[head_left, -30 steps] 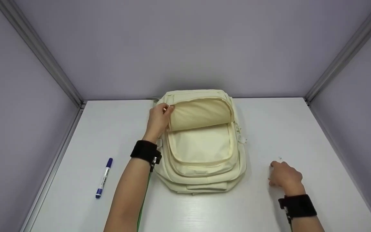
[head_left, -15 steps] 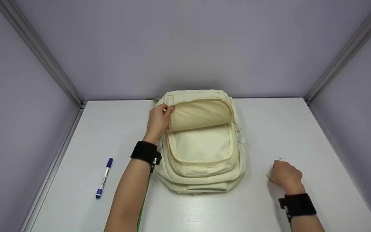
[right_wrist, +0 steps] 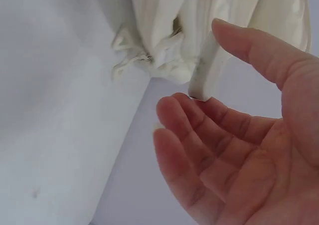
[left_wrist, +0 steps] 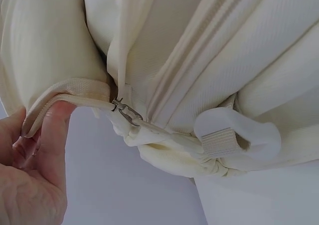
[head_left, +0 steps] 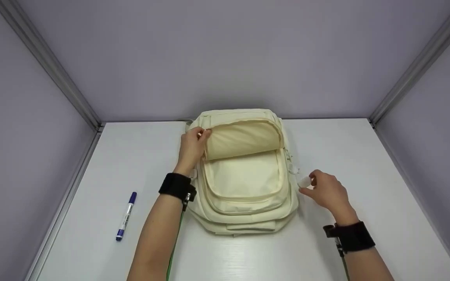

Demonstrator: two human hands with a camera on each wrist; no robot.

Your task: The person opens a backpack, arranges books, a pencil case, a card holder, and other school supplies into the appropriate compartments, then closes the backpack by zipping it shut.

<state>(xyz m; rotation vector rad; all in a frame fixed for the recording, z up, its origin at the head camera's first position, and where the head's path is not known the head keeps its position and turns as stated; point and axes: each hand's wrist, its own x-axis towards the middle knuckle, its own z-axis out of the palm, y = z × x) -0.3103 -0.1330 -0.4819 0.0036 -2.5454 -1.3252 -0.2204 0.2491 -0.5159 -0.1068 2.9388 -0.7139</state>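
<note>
A cream backpack (head_left: 244, 177) lies on the table with its front pocket flap (head_left: 244, 138) folded up. My left hand (head_left: 193, 146) pinches the left edge of that flap between thumb and fingers; a zipper pull (left_wrist: 127, 112) hangs beside the grip in the left wrist view. Off the bag's right side, my right hand (head_left: 328, 191) holds a small white eraser (right_wrist: 204, 70) between thumb and fingertips. Grey smudges mark its narrow side. From the head view, the eraser sits above the table, close to the bag's right edge.
A whiteboard marker (head_left: 126, 215) with blue ends lies on the white table (head_left: 233, 257), left of the left forearm. Side buckles (head_left: 293, 168) stick out from the bag's right side. Grey panels (head_left: 225, 58) enclose the table at back and sides.
My right hand has picked the eraser up from the table and moved left and away from me, toward the backpack. The left hand keeps its hold on the flap.
</note>
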